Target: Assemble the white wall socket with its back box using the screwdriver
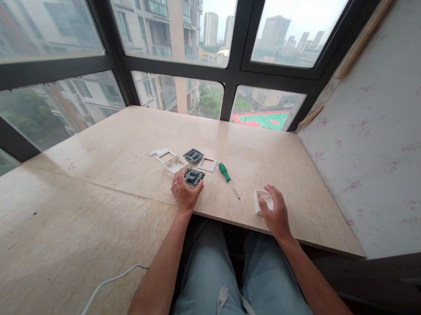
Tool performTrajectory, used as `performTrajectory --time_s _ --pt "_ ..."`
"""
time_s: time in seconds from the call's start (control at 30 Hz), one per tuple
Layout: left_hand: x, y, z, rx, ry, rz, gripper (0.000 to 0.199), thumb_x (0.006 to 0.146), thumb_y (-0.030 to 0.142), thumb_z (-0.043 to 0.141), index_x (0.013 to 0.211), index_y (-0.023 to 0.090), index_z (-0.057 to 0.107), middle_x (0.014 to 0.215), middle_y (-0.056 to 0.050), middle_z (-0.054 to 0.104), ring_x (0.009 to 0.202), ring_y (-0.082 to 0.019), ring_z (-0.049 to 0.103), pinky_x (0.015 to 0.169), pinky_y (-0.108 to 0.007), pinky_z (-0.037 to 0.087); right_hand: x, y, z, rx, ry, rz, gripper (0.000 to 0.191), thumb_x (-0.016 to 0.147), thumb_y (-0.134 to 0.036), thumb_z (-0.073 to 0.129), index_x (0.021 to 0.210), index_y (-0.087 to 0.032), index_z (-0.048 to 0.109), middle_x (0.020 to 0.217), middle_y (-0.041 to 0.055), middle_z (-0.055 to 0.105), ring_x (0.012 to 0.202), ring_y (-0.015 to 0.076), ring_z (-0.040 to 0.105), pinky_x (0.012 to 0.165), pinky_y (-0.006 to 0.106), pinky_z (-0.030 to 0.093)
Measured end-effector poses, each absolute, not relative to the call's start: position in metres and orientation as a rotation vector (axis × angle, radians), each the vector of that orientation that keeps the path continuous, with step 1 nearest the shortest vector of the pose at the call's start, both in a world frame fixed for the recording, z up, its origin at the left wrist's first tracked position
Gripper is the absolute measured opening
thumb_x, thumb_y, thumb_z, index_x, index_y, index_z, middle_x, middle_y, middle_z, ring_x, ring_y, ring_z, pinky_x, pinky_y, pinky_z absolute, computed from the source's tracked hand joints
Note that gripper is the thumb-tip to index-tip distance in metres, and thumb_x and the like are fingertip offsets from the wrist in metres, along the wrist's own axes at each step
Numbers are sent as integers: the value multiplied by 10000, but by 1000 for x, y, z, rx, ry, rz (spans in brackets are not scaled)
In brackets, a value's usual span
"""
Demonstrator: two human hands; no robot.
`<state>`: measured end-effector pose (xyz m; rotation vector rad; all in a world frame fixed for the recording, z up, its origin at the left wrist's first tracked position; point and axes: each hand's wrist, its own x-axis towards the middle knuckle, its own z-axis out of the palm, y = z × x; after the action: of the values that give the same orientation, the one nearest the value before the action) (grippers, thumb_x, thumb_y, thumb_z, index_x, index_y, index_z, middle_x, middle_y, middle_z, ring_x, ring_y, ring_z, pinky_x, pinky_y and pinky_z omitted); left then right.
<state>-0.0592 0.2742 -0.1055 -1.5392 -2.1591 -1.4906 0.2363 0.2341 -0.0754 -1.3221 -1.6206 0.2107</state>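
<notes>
My left hand curves its thumb and fingers around the edges of a dark grey switch or socket module at the front of the tabletop. A ring shows on one finger. To the right, my right hand holds a small white open mounting box by its side, near the table edge. Behind my left hand lies a second dark module, with a white square frame beside it. A screwdriver with a green handle lies between my hands, its tip towards me.
Another white mounting box and flat white cover pieces lie at the far left of the parts. A white cable crosses the surface at the left. Windows stand behind the tabletop, and a papered wall bounds the right.
</notes>
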Motion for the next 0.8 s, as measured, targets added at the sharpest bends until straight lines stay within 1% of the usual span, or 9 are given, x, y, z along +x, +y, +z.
performTrajectory --time_s 0.07,0.17,0.23,0.33,0.47,0.57,0.7,0.73,0.8 --pt "-58 275 -108 -1546 -2108 -1490 686 735 441 767 1288 106 538 1220 -166 606 1194 -318 536 1055 -447 396 208 238 -66 -1215 -1740 223 376 942 -385 497 1197 -152 644 1315 129 601 1277 242 531 1114 447 417" --pt "-58 276 -111 -1538 -2031 -1492 687 726 439 782 1275 98 550 1210 -164 615 1172 -319 550 1038 -444 410 160 247 -54 -930 -2019 231 382 991 -284 473 1311 -129 613 1378 149 552 1318 227 497 1115 422 421" --pt "-59 276 -114 -1521 -1982 -1512 681 732 440 780 1271 90 554 1205 -168 620 1157 -325 562 1013 -447 427 129 256 -53 -850 -2156 237 413 1003 -332 485 1334 -123 615 1435 168 502 1374 263 440 1137 446 392" --pt "-61 277 -118 -1511 -1932 -1542 613 764 406 743 1254 82 567 1196 -177 626 1132 -329 577 983 -447 449 93 273 -60 -924 -2317 229 474 991 -387 510 1362 -111 612 1488 213 432 1408 321 392 1152 494 349" --pt "-62 277 -122 -1515 -1902 -1564 562 769 350 700 1244 80 570 1188 -176 634 1118 -323 578 990 -440 457 73 292 -76 -978 -2353 243 424 993 -351 495 1281 -92 667 1452 251 450 1384 356 413 1132 529 347" --pt "-61 278 -124 -1491 -1888 -1588 572 768 361 714 1240 74 567 1180 -174 633 1112 -314 577 1000 -430 459 73 297 -81 -980 -2360 260 441 995 -350 487 1300 -79 653 1438 241 473 1364 338 439 1133 501 358" --pt "-60 277 -123 -1448 -1904 -1590 631 745 413 777 1228 66 569 1170 -186 626 1109 -322 575 998 -439 465 75 297 -84 -996 -2342 278 544 1012 -366 443 1432 -31 529 1441 230 483 1365 309 441 1144 460 368" --pt "-60 277 -122 -1448 -1909 -1586 634 735 397 788 1232 71 567 1170 -182 626 1111 -320 576 999 -436 467 75 297 -85 -1006 -2336 279 551 1015 -370 433 1434 -24 525 1441 234 482 1365 313 440 1144 462 368" --pt "-59 276 -122 -1454 -1918 -1578 634 713 338 799 1241 79 563 1171 -174 626 1112 -315 577 998 -428 470 75 297 -87 -1025 -2326 278 529 1019 -379 421 1394 -39 573 1432 236 489 1353 324 452 1139 480 369"
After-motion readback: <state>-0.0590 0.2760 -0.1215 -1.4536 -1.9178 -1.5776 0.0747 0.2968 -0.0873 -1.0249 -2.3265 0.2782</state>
